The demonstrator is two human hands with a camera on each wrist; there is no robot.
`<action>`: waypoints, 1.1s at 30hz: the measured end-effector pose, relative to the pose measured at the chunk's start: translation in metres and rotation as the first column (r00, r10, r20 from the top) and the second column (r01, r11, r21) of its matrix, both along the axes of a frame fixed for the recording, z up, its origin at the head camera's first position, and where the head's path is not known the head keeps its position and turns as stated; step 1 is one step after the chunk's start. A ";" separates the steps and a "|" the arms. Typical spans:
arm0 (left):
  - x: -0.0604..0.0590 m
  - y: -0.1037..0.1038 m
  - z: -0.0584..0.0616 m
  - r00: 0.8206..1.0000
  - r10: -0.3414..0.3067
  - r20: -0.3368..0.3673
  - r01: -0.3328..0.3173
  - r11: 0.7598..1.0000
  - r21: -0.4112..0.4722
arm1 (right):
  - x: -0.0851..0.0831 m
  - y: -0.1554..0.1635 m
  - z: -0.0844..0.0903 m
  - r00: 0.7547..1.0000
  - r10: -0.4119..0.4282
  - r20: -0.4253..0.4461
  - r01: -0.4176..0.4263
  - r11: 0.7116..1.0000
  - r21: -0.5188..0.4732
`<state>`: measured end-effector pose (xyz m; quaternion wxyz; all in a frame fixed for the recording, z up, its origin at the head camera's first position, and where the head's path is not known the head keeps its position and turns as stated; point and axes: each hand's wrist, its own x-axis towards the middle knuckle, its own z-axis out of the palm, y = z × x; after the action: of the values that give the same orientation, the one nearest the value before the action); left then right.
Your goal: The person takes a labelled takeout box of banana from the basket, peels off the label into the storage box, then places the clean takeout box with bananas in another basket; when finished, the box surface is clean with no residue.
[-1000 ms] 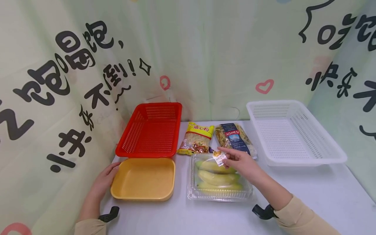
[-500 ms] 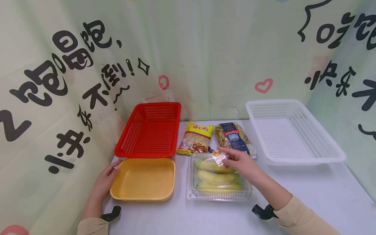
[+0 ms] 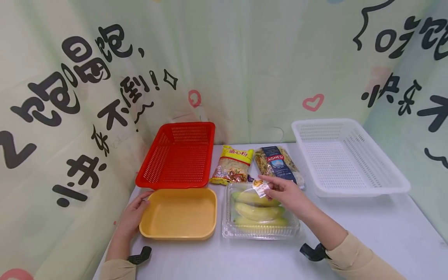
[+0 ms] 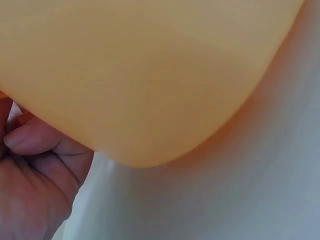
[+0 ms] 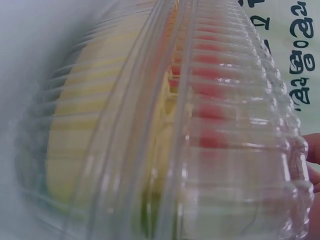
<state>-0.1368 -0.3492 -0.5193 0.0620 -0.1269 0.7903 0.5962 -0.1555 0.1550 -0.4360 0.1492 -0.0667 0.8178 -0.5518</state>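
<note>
My left hand (image 3: 141, 201) grips the left rim of a shallow yellow tray (image 3: 178, 214) near the table's front left. In the left wrist view, curled fingers (image 4: 35, 145) lie against the yellow tray's (image 4: 150, 75) rounded corner. My right hand (image 3: 272, 186) lies on the far end of a clear plastic box of bananas (image 3: 260, 217) and pinches its lid by a small white label (image 3: 261, 188). The right wrist view shows the ribbed clear box (image 5: 190, 125) very close, with fingertips (image 5: 312, 150) at its edge.
A red perforated basket (image 3: 178, 155) stands behind the yellow tray. A yellow bag of noodles (image 3: 233, 165) and a blue-labelled pasta bag (image 3: 278, 163) lie behind the banana box. A white basket (image 3: 346, 159) sits at the back right. A printed curtain surrounds the table.
The yellow tray has slid to the right with my left hand, closing the gap to the banana box. My right hand has stayed in place.
</note>
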 end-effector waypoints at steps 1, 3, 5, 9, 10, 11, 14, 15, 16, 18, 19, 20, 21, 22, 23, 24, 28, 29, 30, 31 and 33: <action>0.000 0.001 -0.001 1.000 0.000 -0.001 0.000 1.000 0.007 | 0.000 0.000 0.000 1.000 0.001 -0.001 -0.001 1.000 -0.002; -0.001 0.004 -0.002 1.000 0.004 -0.006 -0.004 1.000 0.017 | 0.000 -0.001 0.000 1.000 0.001 -0.002 -0.001 1.000 0.000; -0.002 0.007 -0.003 1.000 0.012 -0.007 -0.012 1.000 0.018 | -0.001 -0.002 0.000 1.000 0.001 -0.002 -0.001 1.000 0.000; -0.004 0.009 -0.007 1.000 0.009 -0.012 -0.009 1.000 0.019 | -0.001 -0.003 0.000 1.000 0.000 0.008 0.000 1.000 0.001; -0.004 0.009 -0.007 1.000 0.006 -0.010 -0.005 1.000 0.026 | -0.001 -0.003 0.000 1.000 -0.001 0.010 0.001 1.000 -0.001; -0.005 0.010 -0.008 1.000 0.001 -0.008 -0.001 1.000 0.030 | -0.001 -0.003 0.000 1.000 -0.002 0.012 0.002 1.000 0.001; -0.006 0.010 -0.009 1.000 -0.001 -0.001 0.001 0.999 0.041 | -0.001 -0.004 0.000 1.000 -0.006 0.016 0.006 1.000 0.004; -0.006 0.010 -0.010 1.000 0.004 0.003 -0.005 0.999 0.044 | -0.001 -0.005 0.000 1.000 -0.007 0.017 0.007 1.000 0.004; -0.006 0.010 -0.011 1.000 0.010 0.004 -0.010 0.999 0.047 | -0.001 -0.005 0.000 1.000 -0.008 0.018 0.008 1.000 0.007; -0.005 0.011 -0.012 0.999 0.031 0.011 -0.032 0.998 0.059 | -0.001 -0.006 0.001 1.000 -0.007 0.019 0.007 1.000 0.011; -0.005 0.011 -0.012 0.999 0.041 0.010 -0.042 0.997 0.067 | -0.001 -0.006 0.001 1.000 -0.006 0.019 0.005 1.000 0.012; -0.004 0.012 -0.013 0.999 0.050 0.009 -0.051 0.995 0.082 | -0.001 -0.006 0.001 1.000 -0.004 0.019 0.004 1.000 0.010; -0.004 0.012 -0.014 0.998 0.058 0.011 -0.059 0.993 0.102 | -0.001 -0.006 0.002 1.000 -0.001 0.017 0.001 1.000 0.005; -0.003 0.013 -0.014 0.998 0.065 0.017 -0.066 0.991 0.119 | -0.002 -0.006 0.002 1.000 0.003 0.014 -0.003 1.000 0.004; -0.003 0.014 -0.015 0.997 0.073 0.023 -0.076 0.988 0.136 | -0.002 -0.007 0.003 1.000 0.008 0.011 -0.008 1.000 0.000; -0.003 0.014 -0.015 0.997 0.078 0.024 -0.081 0.986 0.149 | -0.003 -0.007 0.004 1.000 0.013 0.009 -0.013 1.000 -0.005; -0.003 0.015 -0.019 0.995 0.093 0.032 -0.097 0.980 0.173 | -0.007 -0.010 0.010 0.999 0.037 0.000 -0.037 0.999 -0.007; -0.004 0.015 -0.020 0.995 0.093 0.029 -0.097 0.980 0.175 | -0.008 -0.011 0.012 0.999 0.042 -0.002 -0.042 0.999 -0.005; -0.004 0.015 -0.021 0.995 0.094 0.024 -0.097 0.980 0.176 | -0.010 -0.012 0.014 0.999 0.046 -0.003 -0.046 0.999 -0.004; -0.004 0.015 -0.022 0.995 0.093 0.021 -0.095 0.980 0.176 | -0.012 -0.014 0.017 0.999 0.053 -0.004 -0.053 0.999 -0.002; -0.004 0.016 -0.023 0.996 0.085 0.013 -0.086 0.981 0.173 | -0.016 -0.018 0.021 0.997 0.076 -0.013 -0.076 0.997 0.003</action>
<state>-0.1413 -0.3331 -0.5423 0.0494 -0.1568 0.7290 0.6645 -0.1716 0.1373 -0.4146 0.1650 -0.1011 0.8163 -0.5442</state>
